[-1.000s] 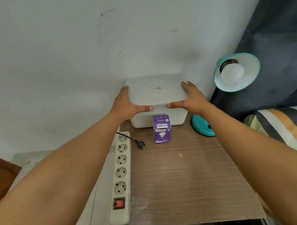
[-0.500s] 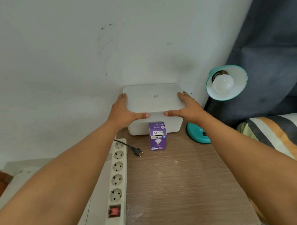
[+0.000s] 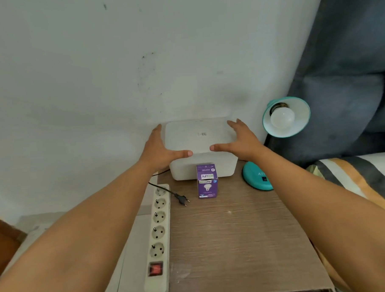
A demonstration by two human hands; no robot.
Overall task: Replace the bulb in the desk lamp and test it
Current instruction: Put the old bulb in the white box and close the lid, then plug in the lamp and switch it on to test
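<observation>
A teal desk lamp has its shade (image 3: 296,128) turned toward me, with a white bulb (image 3: 282,118) screwed in, and its round base (image 3: 255,176) sits on the wooden table (image 3: 235,232). A purple bulb carton (image 3: 207,181) stands upright in front of a white lidded box (image 3: 201,167). My left hand (image 3: 159,147) and right hand (image 3: 239,139) flank the box lid (image 3: 197,134). Their fingers are straight and spread, and the thumbs lie along the lid's front edge. The lamp's black plug (image 3: 182,199) lies unplugged on the table.
A white power strip (image 3: 158,233) with a red switch (image 3: 155,268) runs along the table's left edge. A white wall rises behind the box. A dark curtain (image 3: 349,72) and a striped pillow (image 3: 360,178) are at the right.
The view has shifted, so everything sits lower in frame. Both hands have loosened from their grip on the lid, and the right hand's fingers have lifted and spread.
</observation>
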